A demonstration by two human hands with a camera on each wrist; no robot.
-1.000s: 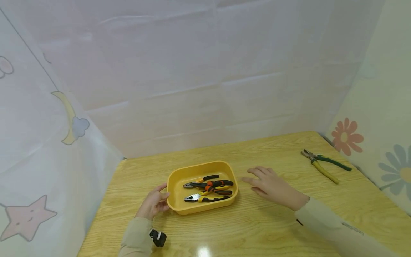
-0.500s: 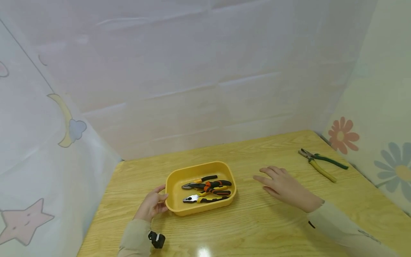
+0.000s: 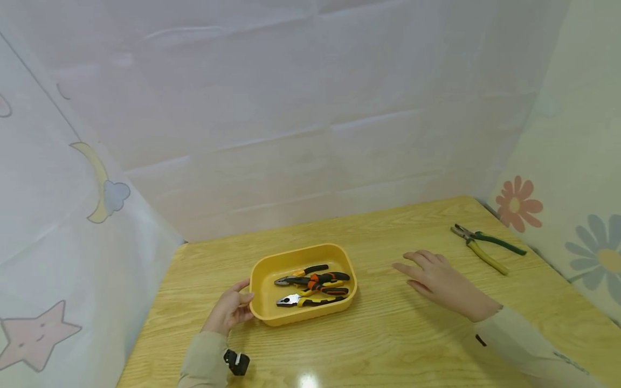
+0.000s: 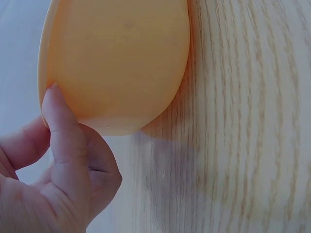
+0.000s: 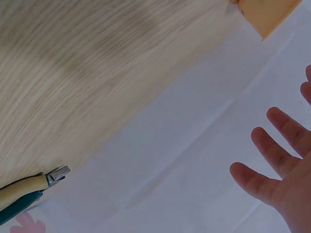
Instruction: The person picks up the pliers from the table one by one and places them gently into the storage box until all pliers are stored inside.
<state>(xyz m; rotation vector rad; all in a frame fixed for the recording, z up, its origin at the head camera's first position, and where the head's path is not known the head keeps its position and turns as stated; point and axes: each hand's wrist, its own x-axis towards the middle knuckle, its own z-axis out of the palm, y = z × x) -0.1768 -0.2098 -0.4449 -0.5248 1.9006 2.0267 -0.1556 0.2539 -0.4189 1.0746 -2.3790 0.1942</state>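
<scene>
A yellow plastic bin (image 3: 264, 269) sits on the wooden table. My left hand (image 3: 229, 308) pinches its left end, the thumb over the rim in the left wrist view. Inside the bin lie several pliers: a pair with black and orange handles (image 3: 330, 277) rests on top of others with yellow and black handles (image 3: 322, 301). To the right of the bin, my right hand (image 3: 439, 280) hovers over the table with fingers spread and nothing in them. Farther right, pliers with one green and one yellow handle (image 3: 487, 261) lie on the table, their handles apart.
The wooden table (image 3: 388, 345) ends at a pale sheet wall (image 3: 315, 134) behind and at printed sheets on both sides. The green-and-yellow pliers lie close to the table's right edge. A small black device (image 3: 237, 362) is at my left wrist.
My right hand has moved right, away from the bin and toward the green-and-yellow pliers. My left hand keeps its hold on the bin, and the view has shifted slightly.
</scene>
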